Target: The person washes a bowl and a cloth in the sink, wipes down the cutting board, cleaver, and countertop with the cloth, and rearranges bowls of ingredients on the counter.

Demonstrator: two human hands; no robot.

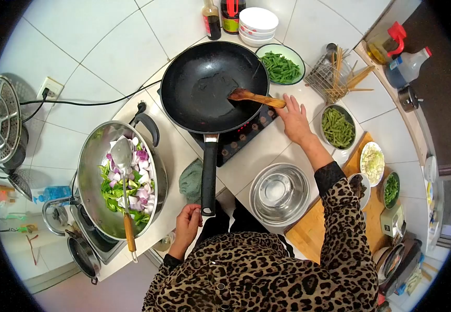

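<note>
My right hand [295, 120] is open, fingers stretched out, at the end of a wooden spatula [259, 99]. The spatula rests across the rim of a black wok [215, 67], its blade inside; whether my fingers touch its handle is hard to tell. A little oil or liquid shows at the wok's bottom. The wok stands on an induction cooktop [243, 136] with lit red digits. My left hand [188, 222], fingers curled in with nothing visible in them, is at the counter's front edge beside the tip of the wok handle [209, 179].
Left stands a large steel pot [91, 156] of cut onion and green pepper with a ladle [124, 171]. A green cloth [190, 182] lies beside it. Right are steel bowls [279, 218], green bean bowls [338, 127], a cutting board [306, 231] and a chopstick rack [331, 78].
</note>
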